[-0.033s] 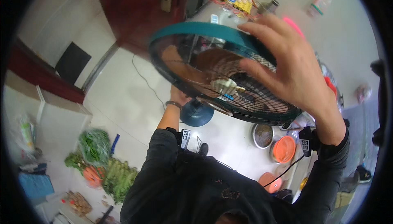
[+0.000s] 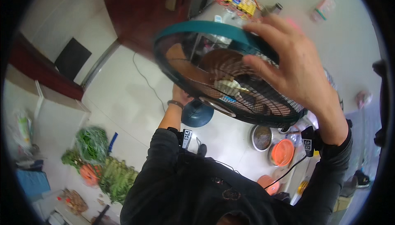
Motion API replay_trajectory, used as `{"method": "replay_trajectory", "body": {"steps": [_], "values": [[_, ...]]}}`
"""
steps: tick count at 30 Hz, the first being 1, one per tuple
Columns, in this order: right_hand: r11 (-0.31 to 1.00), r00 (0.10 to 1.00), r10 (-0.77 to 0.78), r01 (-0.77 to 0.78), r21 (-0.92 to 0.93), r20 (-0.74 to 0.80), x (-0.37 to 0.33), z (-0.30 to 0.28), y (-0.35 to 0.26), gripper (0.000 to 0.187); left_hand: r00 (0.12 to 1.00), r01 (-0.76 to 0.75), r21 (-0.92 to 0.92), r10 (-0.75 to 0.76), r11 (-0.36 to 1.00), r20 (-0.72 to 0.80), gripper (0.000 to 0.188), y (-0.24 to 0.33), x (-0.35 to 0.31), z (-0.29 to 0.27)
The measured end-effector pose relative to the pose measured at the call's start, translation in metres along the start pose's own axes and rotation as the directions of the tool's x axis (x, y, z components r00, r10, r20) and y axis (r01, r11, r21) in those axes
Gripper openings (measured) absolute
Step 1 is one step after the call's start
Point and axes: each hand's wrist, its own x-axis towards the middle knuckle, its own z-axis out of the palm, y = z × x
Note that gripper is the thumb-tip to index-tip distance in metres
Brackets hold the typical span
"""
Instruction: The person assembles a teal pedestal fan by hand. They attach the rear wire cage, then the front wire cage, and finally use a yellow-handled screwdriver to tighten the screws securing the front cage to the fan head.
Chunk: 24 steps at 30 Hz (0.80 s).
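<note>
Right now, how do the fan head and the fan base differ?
Build: the fan head is see-through and teal-rimmed; the fan base looks solid and dark blue.
Pose: the fan head is raised and tilted; the fan base sits flat on the floor.
Shared: both look round.

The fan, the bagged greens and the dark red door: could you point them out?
Fan (image 2: 228, 75), head view: on its wire guard.
Bagged greens (image 2: 91, 145), head view: on their leafy middle.
Dark red door (image 2: 140, 11), head view: on its panel.
</note>
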Motion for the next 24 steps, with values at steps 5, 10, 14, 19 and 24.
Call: {"method": "replay_trajectory", "body": {"steps": [5,10,14,19,24], "values": [[0.997,0.993,-0.01,0.018,-0.071,0.116,0.053,0.014,-0.019,0.033,0.98,-0.038,0.028,0.043,0.999,-0.193,0.04,0.002,-0.019,0.022],[0.996,0.992,-0.064,0.069,-0.049,0.113,0.079,0.039,-0.027,0.028,0.989,-0.049,-0.004,0.048,0.999,-0.143,0.038,0.007,-0.035,0.029],[0.999,0.989,-0.016,0.008,0.054,0.148,0.083,0.045,-0.032,0.024,0.992,-0.085,0.011,0.086,0.996,-0.094,0.039,0.01,-0.052,0.038],[0.994,0.988,-0.08,0.089,-0.064,0.131,0.075,0.041,-0.033,0.027,0.99,-0.115,-0.031,0.112,0.993,-0.091,0.041,0.008,-0.055,0.04],[0.971,0.982,-0.187,0.186,-0.148,0.008,0.052,0.035,-0.036,0.045,0.997,-0.036,0.023,0.038,0.999,-0.074,0.04,0.01,-0.036,0.026]]}}
